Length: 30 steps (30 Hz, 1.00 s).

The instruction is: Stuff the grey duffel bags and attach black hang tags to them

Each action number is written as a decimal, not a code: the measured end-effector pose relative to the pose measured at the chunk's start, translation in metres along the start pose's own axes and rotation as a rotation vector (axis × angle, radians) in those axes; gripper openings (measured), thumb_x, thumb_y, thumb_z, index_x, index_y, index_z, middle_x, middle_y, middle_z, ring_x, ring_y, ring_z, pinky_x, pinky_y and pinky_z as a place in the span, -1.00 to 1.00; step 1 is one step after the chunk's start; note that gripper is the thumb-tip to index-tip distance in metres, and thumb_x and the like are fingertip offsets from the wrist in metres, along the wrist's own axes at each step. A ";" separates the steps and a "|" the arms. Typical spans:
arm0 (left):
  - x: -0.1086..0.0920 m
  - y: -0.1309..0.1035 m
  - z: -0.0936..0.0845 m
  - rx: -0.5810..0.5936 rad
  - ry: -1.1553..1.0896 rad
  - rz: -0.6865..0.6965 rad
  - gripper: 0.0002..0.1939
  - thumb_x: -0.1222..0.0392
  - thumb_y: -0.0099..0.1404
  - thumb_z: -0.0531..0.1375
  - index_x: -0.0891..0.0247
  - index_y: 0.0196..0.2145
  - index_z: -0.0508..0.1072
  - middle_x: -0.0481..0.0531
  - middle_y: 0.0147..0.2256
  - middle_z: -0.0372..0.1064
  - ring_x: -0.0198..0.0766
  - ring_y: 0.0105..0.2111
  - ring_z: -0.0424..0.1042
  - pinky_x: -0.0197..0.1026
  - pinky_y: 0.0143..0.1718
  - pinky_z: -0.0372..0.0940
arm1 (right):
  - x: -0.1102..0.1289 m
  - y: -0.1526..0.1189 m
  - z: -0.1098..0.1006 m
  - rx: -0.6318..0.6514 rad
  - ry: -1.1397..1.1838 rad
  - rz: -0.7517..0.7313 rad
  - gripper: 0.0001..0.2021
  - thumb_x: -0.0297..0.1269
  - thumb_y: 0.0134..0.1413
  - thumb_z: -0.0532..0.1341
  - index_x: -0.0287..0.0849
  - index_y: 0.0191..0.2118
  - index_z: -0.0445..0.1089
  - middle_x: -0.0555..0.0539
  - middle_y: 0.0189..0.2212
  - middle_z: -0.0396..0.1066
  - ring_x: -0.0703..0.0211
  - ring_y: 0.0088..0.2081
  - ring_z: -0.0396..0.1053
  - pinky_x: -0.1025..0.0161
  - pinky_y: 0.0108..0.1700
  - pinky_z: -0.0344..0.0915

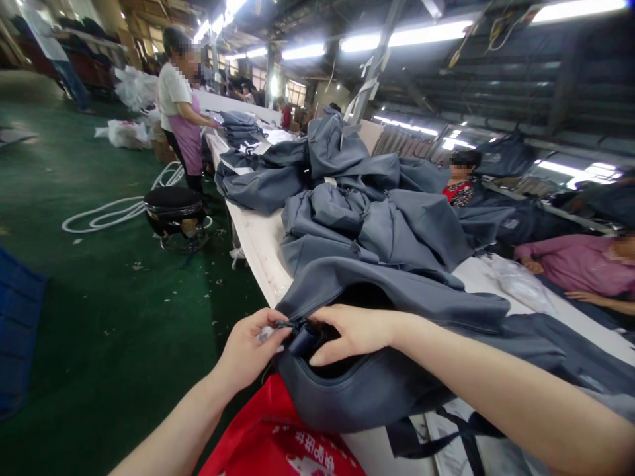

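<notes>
A dark grey bag (357, 396) lies at the near end of the table (262, 241), its long opening (367, 297) gaping upward, with the fingers of both hands at the opening's left end. The thumb and forefinger of the left hand (248, 350) pinch the bag's edge at that corner, with a bit of something whitish showing beside them. The right hand (357, 327) reaches across from the other side; its fingers dip into the opening close to the pinched corner, the thumb spread apart from them near a dark loop (303, 342), and whether they grip anything is hidden. Just below the bag is a red cloth (278, 436) with white print, and a black strap (421, 443) lies to its right. Behind the bag, more grey bags (391, 225) are heaped along the table. A clear plastic bundle (520, 281) lies at the right, near a person in a pink top (580, 264). To the left, on the green floor (124, 330), stand a black stool (173, 198) and a blue crate (20, 330). Farther off, a person in a mauve apron (183, 125) stands by the table.
</notes>
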State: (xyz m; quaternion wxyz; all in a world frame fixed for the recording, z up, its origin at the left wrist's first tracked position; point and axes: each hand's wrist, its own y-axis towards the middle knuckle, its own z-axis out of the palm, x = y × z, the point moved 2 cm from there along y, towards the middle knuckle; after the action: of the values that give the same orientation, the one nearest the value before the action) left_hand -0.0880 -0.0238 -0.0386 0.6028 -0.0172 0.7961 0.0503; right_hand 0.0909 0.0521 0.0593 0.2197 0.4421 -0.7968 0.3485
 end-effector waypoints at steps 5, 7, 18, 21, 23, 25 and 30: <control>-0.017 -0.003 0.016 0.059 0.181 0.097 -0.82 0.04 0.21 0.20 0.13 -0.34 0.55 -0.03 -0.41 0.50 -0.21 -0.40 0.44 -0.23 -0.32 0.30 | -0.004 0.009 0.027 -0.197 -0.090 0.102 -0.62 -0.13 -0.01 0.30 -0.24 -0.08 0.45 -0.19 -0.15 0.50 -0.02 -0.13 0.43 0.19 -0.11 0.29; -0.015 -0.004 0.016 0.059 0.150 0.054 -0.77 0.01 0.25 0.15 0.16 -0.35 0.53 -0.03 -0.46 0.48 -0.24 -0.46 0.41 -0.26 -0.41 0.27 | -0.011 0.012 0.034 -0.196 -0.101 0.084 -0.77 -0.29 0.04 0.25 -0.22 -0.16 0.48 -0.13 -0.22 0.53 0.07 -0.21 0.45 0.27 -0.19 0.28; -0.018 0.002 -0.001 0.069 0.294 0.017 -0.66 0.00 0.27 0.08 0.21 -0.55 0.43 -0.05 -0.62 0.40 -0.28 -0.60 0.34 -0.29 -0.54 0.15 | -0.002 0.011 0.031 -0.224 -0.138 -0.005 -0.70 -0.10 0.15 0.18 -0.25 -0.35 0.49 -0.08 -0.41 0.51 0.24 -0.42 0.36 0.35 -0.39 0.14; -0.014 0.002 0.002 0.019 0.244 -0.090 -0.62 -0.04 0.25 0.08 0.21 -0.61 0.38 -0.06 -0.69 0.35 -0.30 -0.67 0.28 -0.29 -0.59 0.11 | -0.002 0.015 0.035 -0.286 -0.184 0.005 -0.74 -0.17 0.16 0.16 -0.23 -0.37 0.50 -0.07 -0.44 0.52 0.25 -0.44 0.36 0.35 -0.42 0.11; -0.013 0.002 0.004 -0.003 0.186 -0.146 -0.61 -0.05 0.21 0.10 0.22 -0.64 0.37 -0.04 -0.69 0.36 -0.31 -0.68 0.28 -0.29 -0.60 0.11 | -0.002 0.017 0.039 -0.312 -0.265 0.021 -0.77 -0.17 0.10 0.21 -0.22 -0.40 0.50 -0.07 -0.47 0.50 0.24 -0.47 0.35 0.33 -0.45 0.08; -0.012 0.002 0.005 0.016 0.122 -0.185 -0.61 -0.08 0.19 0.13 0.24 -0.63 0.40 -0.01 -0.67 0.38 -0.30 -0.68 0.28 -0.29 -0.60 0.11 | -0.001 0.020 0.042 -0.333 -0.348 0.031 -0.77 -0.18 0.11 0.20 -0.22 -0.41 0.50 -0.08 -0.48 0.50 0.21 -0.46 0.36 0.31 -0.45 0.08; 0.001 0.000 -0.022 -0.165 0.073 -0.095 -0.66 -0.10 0.27 0.10 0.22 -0.36 0.49 0.00 -0.45 0.50 -0.26 -0.47 0.42 -0.27 -0.42 0.25 | 0.001 0.021 0.043 -0.322 -0.558 -0.044 -0.75 -0.27 0.24 0.09 -0.27 -0.29 0.47 -0.20 -0.33 0.51 0.07 -0.31 0.44 0.23 -0.30 0.19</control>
State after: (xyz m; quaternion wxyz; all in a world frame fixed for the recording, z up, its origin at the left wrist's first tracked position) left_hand -0.1091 -0.0255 -0.0335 0.5719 -0.1064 0.8089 0.0862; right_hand 0.0705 0.0268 0.0240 0.0672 0.4974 -0.8614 0.0785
